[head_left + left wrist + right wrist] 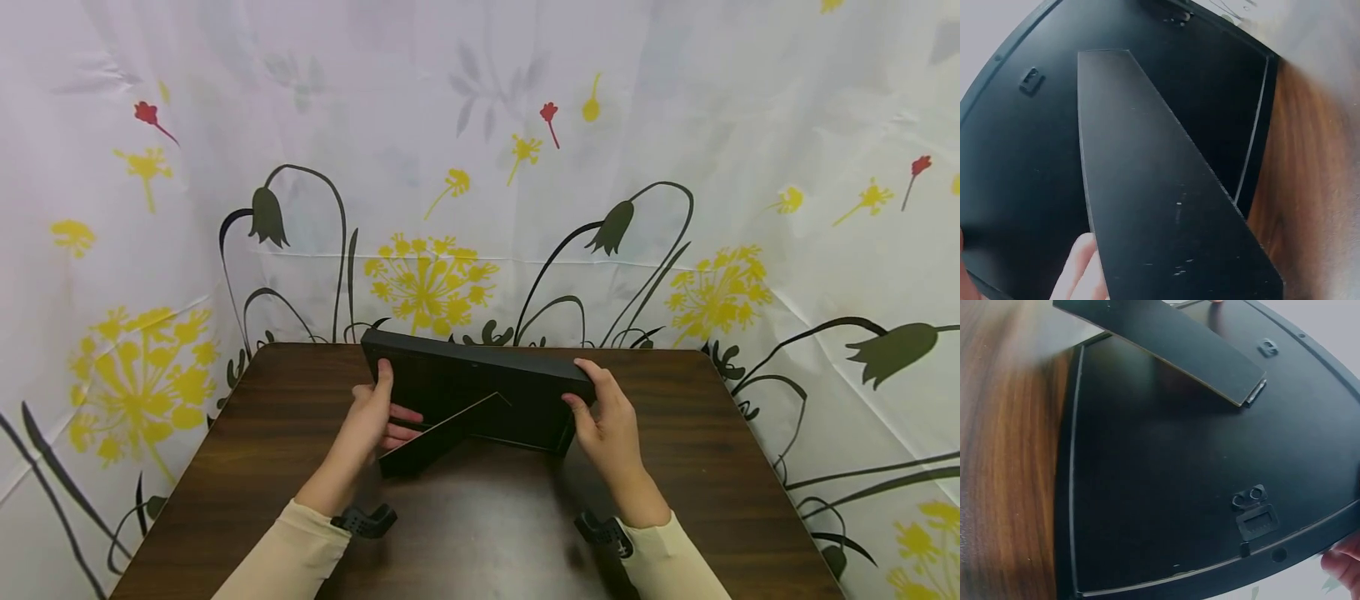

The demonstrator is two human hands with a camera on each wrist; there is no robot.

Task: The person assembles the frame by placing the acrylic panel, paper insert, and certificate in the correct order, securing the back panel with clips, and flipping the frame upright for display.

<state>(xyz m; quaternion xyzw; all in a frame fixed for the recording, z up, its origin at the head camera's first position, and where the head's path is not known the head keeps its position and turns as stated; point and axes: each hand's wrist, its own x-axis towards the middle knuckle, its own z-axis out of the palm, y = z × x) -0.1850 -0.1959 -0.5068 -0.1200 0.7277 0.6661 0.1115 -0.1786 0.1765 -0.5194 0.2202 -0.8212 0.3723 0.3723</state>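
A black picture frame [450,375] is held up over the table, its back facing me and its lower edge near the wood. From the back, an easel leg [1141,181] sticks out at an angle toward the lower left. At the left end, my left hand [371,417] holds the frame with its thumb up along the side. Its other fingers [1082,269] reach between the frame's back and the leg. My right hand [611,425] grips the upper right corner, thumb on the back and fingers over the edge. The frame's front is hidden.
A dark wooden table [262,467] lies under the frame. Behind and beside it hangs a white curtain [480,208] with printed flowers. Small metal hangers [1257,512] are fixed to the frame's back. Each wrist wears a dark strap.
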